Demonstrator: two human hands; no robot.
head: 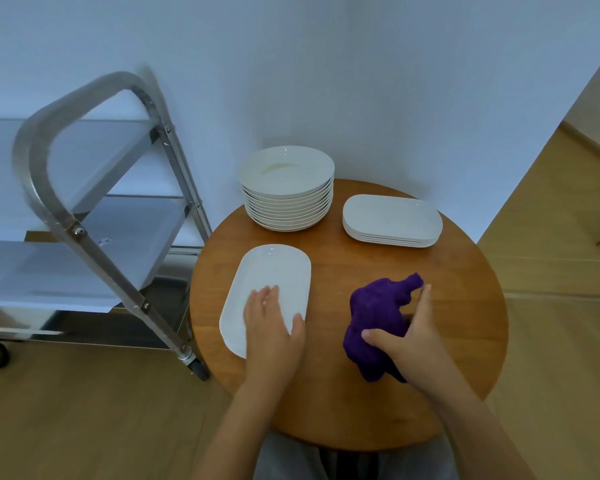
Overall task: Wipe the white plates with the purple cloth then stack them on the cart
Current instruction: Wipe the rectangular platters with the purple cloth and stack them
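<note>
Head view. Lower centre: left hand lies flat, fingers straight, on the near end of a single oblong plate, likely to steady it for wiping. Right of it, right hand grips the bunched purple cloth, thumb and fingers curled around it, cloth resting on the round table. Upper centre: round plate stack and oblong plate stack, within reach. Cart at left, shelves bare of plates.
</note>
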